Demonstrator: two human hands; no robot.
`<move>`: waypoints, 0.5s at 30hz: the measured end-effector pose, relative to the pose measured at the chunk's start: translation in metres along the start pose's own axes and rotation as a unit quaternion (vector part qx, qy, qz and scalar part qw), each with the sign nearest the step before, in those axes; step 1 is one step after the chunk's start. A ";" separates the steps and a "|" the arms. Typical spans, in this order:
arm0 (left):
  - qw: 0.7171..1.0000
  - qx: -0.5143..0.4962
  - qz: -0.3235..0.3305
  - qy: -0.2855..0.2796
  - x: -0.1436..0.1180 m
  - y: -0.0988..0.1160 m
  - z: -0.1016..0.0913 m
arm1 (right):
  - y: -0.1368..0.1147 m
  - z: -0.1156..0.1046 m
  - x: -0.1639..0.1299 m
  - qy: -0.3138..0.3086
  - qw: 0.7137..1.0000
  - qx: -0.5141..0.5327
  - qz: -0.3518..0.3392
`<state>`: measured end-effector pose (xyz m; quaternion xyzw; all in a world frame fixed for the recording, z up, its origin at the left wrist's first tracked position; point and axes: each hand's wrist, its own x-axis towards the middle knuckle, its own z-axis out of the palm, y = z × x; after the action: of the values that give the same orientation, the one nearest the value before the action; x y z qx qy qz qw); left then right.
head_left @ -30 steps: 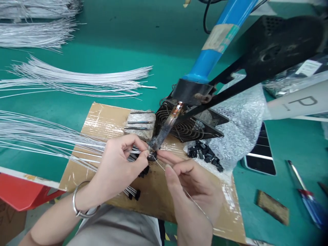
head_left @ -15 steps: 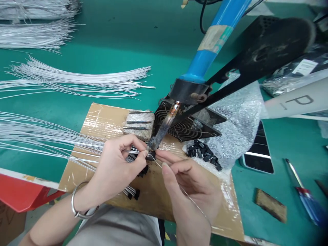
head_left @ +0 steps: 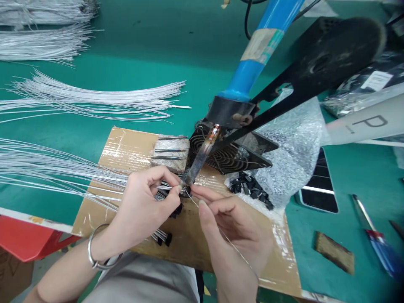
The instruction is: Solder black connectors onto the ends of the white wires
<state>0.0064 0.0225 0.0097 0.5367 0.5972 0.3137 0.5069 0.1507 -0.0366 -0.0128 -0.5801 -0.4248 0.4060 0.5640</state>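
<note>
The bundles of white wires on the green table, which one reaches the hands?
The nearest bundle, fanning in from the left across the cardboard to the left hand. The other bundles lie farther back, untouched.

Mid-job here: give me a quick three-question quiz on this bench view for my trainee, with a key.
1. True or false: the soldering iron with the blue handle lies flat on the green table.
2. Multiple choice: the left hand pinches what? A) a thin white wire B) a screwdriver C) a phone
3. Fill in: the right hand feeds a thin strand of ____ toward the iron tip.

Key:
1. False: it is mounted, slanting down over the cardboard sheet.
2. A: a white wire, held at the iron tip.
3. Solder, most likely: the solder strand runs back along the palm.
</note>
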 end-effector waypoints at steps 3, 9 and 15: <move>1.000 0.005 0.007 0.002 -0.001 0.001 0.000 | -0.001 0.000 -0.001 0.005 1.000 -0.002 -0.003; 1.000 0.016 0.017 0.006 -0.002 0.001 -0.001 | 0.000 0.002 -0.001 0.012 1.000 0.003 -0.007; 1.000 0.021 0.009 0.008 -0.001 0.000 -0.001 | 0.002 0.003 0.000 0.005 1.000 -0.001 -0.006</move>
<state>0.0054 0.0218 0.0105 0.5497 0.6029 0.3104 0.4877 0.1480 -0.0359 -0.0145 -0.5803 -0.4258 0.3989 0.5682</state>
